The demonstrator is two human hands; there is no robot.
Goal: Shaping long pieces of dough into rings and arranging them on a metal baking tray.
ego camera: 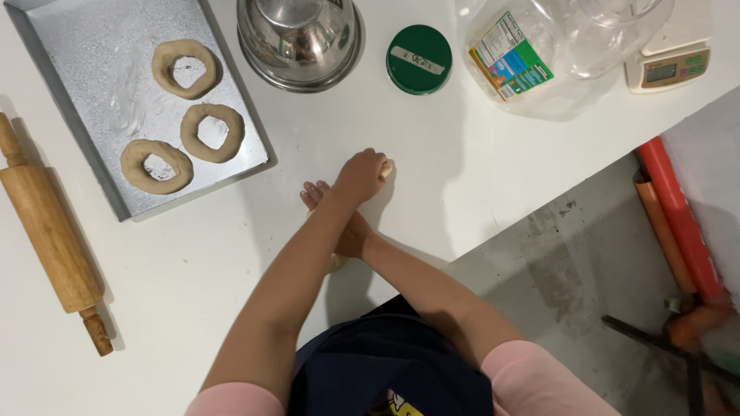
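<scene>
Head view shows the left hand [361, 177] with fingers pressed on a small pale dough piece [385, 169] on the white desk [462, 177]. Right hand [320, 194] lies under it, fingers flat together.

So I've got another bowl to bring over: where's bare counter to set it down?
Bare counter lies between the rolling pin and the arms, below the tray. The back is crowded: steel bowl, green lid, plastic jug, scale. Both hands work dough mid-counter.
</scene>
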